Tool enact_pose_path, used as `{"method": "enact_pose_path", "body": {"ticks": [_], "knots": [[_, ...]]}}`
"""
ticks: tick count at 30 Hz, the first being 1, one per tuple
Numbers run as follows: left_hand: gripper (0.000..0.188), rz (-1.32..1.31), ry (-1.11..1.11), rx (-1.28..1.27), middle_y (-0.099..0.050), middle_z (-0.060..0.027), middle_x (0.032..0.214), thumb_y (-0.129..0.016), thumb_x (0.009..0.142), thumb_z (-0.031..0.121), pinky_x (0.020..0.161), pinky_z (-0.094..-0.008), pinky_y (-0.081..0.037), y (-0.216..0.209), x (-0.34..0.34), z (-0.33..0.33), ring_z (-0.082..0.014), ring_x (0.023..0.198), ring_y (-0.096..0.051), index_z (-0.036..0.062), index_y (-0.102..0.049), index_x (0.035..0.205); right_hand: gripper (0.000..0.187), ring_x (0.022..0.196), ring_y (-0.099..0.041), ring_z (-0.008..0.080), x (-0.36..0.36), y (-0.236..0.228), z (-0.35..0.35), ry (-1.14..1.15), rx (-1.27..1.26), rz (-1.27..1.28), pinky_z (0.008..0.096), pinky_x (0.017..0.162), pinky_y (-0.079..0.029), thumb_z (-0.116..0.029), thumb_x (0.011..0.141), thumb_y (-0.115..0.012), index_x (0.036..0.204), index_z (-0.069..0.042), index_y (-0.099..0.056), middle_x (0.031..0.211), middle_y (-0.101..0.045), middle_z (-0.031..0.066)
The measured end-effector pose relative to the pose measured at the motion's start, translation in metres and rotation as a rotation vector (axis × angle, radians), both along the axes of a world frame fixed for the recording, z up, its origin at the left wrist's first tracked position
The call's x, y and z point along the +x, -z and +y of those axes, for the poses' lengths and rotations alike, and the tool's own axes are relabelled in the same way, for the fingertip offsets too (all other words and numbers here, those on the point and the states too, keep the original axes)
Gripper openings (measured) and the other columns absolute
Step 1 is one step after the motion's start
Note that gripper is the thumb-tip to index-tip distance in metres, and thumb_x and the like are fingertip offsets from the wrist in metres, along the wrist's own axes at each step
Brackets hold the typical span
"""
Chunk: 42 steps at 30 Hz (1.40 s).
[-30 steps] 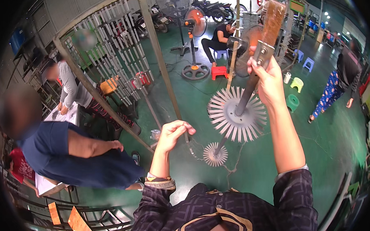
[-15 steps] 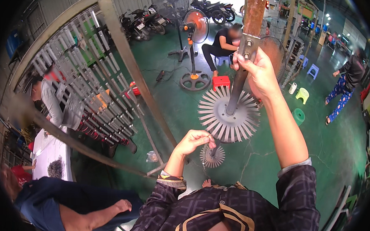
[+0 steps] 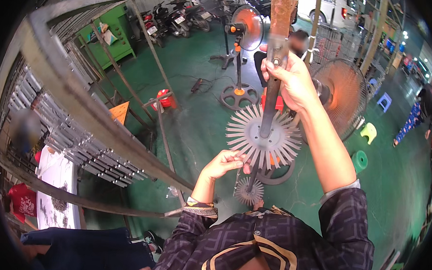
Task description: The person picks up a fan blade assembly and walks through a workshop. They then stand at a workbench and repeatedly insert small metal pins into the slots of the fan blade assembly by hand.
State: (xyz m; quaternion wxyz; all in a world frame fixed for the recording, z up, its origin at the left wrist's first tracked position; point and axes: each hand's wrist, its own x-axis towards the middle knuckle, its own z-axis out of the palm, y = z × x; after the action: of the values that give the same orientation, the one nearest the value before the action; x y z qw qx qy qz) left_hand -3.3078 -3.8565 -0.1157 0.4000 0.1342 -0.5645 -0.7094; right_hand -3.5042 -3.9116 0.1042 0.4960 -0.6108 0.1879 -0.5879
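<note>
An upright dark metal post point(image 3: 270, 103) hangs in front of me below a rusty brown bar point(image 3: 281, 16), joined by a bolted plate. My right hand point(image 3: 293, 83) is closed around the post at the bolts, thumb on the near face. Lower down, the post carries a large grey disc point(image 3: 276, 131) with slotted, blade-like edges. A smaller disc point(image 3: 248, 193) of the same kind sits beneath it. My left hand point(image 3: 221, 165) pinches thumb and fingers together just under the large disc's left rim; a thin strand shows below the fingertips, its kind unclear.
A metal frame point(image 3: 92, 111) with rows of hanging silver bars fills the left. Ahead stand a pedestal fan point(image 3: 247, 26), a large fan point(image 3: 342, 100) and motorbikes point(image 3: 175, 18). Stools point(image 3: 358, 162) dot the right-hand floor. A person in navy clothing point(image 3: 90, 250) is close at lower left.
The view has shifted, and the post and discs now appear slightly further left. Both hands keep their closed grips. The navy-clothed person sits lower in view; the walker at right appears farther right.
</note>
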Motion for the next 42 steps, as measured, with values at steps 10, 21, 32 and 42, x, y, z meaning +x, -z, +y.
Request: {"method": "enact_pose_path", "body": {"ticks": [10, 21, 32, 42], "knots": [[0.03, 0.004, -0.555, 0.095, -0.061, -0.0159, 0.102, -0.058, 0.083, 0.008, 0.088, -0.0366, -0.045, 0.004, 0.02, -0.106, -0.0269, 0.097, -0.059, -0.0013, -0.052, 0.111, 0.025, 0.067, -0.049, 0.0083, 0.014, -0.002, -0.161, -0.037, -0.001, -0.017, 0.0207, 0.063, -0.042, 0.0, 0.084, -0.051, 0.109, -0.002, -0.053, 0.077, -0.054, 0.0042], [0.027, -0.372, -1.049, 0.878, -0.065, -0.0099, 0.09, -0.063, 0.082, 0.021, 0.065, -0.0262, -0.047, 0.205, 0.101, -0.146, -0.0184, 0.077, -0.063, 0.0051, -0.058, 0.103, 0.028, 0.071, -0.052, 0.0117, 0.013, 0.028, -0.361, 0.079, -0.162, -0.065, 0.0246, 0.068, -0.044, 0.002, 0.082, -0.055, 0.109, 0.001, -0.053, 0.083, -0.058, 0.006], [0.025, -0.463, -1.093, 1.26, -0.064, -0.0137, 0.092, -0.055, 0.084, 0.015, 0.059, -0.0347, -0.044, 0.284, 0.179, -0.228, -0.0244, 0.078, -0.063, 0.0055, -0.054, 0.106, 0.031, 0.068, -0.051, 0.0125, 0.011, 0.039, -0.503, 0.355, -0.047, -0.126, 0.024, 0.064, -0.043, 0.004, 0.081, -0.054, 0.112, 0.002, -0.05, 0.08, -0.055, 0.0064], [0.027, -0.485, -1.076, 1.2, -0.062, -0.0145, 0.095, -0.052, 0.086, 0.018, 0.072, -0.0381, -0.046, 0.283, 0.23, -0.361, -0.0262, 0.084, -0.062, 0.0015, -0.052, 0.108, 0.031, 0.066, -0.051, 0.0101, -0.043, 0.048, -0.64, 0.685, -0.043, -0.135, 0.0216, 0.061, -0.044, 0.004, 0.082, -0.054, 0.112, 0.0, -0.052, 0.077, -0.055, 0.005]]}}
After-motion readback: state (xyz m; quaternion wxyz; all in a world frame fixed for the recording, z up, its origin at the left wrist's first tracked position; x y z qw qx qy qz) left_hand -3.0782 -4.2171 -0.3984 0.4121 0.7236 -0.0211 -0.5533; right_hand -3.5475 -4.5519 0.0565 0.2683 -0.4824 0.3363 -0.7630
